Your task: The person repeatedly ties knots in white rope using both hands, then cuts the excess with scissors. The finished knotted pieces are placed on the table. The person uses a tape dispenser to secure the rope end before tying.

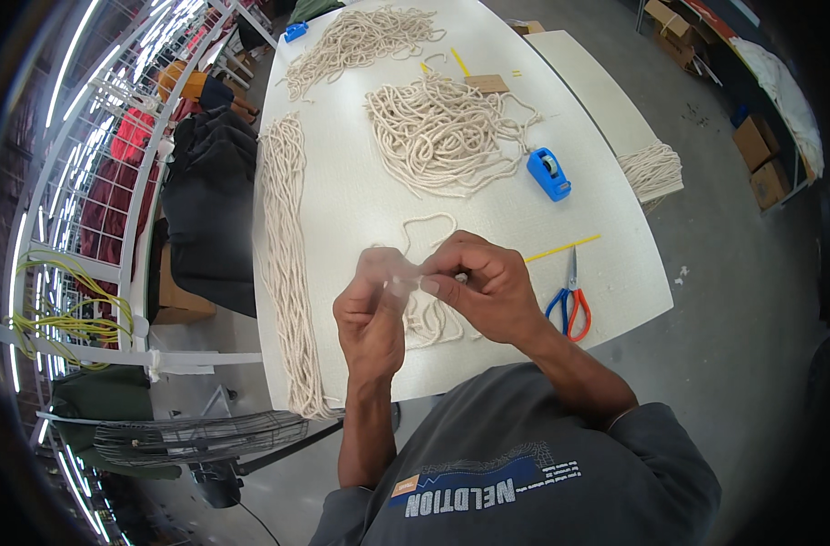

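Observation:
Both hands meet over the near part of the white table. My left hand (376,307) and my right hand (486,283) pinch a whitish cord end between thumbs and fingers; blur and the fingers hide its detail. Below them a loose cream cotton cord (432,324) lies in loops. To the right are scissors (574,297) with one blue and one red handle, their tip at a yellow strip (565,248). A blue tape dispenser (549,174) stands farther up, beside a large tangled heap of cord (445,136).
A long bundle of cords (292,259) runs along the left table edge (259,341). Another cord heap (367,37) and a second blue dispenser (296,31) lie at the far end. A floor fan (203,437) stands below left; a side bench (592,89) adjoins on the right.

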Tool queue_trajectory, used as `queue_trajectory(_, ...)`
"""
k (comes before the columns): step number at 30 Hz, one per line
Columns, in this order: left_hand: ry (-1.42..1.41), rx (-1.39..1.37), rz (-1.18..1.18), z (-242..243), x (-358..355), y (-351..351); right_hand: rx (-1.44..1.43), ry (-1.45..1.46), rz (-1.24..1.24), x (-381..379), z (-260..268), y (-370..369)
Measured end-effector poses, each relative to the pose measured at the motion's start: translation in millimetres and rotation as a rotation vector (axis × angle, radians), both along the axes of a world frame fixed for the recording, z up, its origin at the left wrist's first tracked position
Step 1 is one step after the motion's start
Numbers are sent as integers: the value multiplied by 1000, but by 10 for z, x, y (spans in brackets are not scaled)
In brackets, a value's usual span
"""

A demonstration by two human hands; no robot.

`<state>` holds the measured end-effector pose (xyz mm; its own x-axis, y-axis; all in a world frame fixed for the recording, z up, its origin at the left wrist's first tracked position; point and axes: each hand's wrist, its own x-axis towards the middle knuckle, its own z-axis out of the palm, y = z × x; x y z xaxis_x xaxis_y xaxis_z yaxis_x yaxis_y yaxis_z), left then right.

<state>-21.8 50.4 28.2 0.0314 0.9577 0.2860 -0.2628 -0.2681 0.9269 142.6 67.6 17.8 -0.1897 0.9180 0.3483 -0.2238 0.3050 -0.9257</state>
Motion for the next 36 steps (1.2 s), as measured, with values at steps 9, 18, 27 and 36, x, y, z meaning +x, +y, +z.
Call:
queue_trajectory(9, -80, -143, 133, -1, 107, -24, 201, -108, -238, -69, 17, -38)
queue_trajectory(18, -82, -22, 72, -28, 101, -6, 91, 169, -65, -93, -87, 0)
queue_trajectory(27, 50, -119, 53, 100, 179, 13, -488, 651, 313, 8, -191, 0)
queue_trajectory(36, 20, -245, 78, 63, 113, 44, -535, 574, 283, 25, -192, -26)
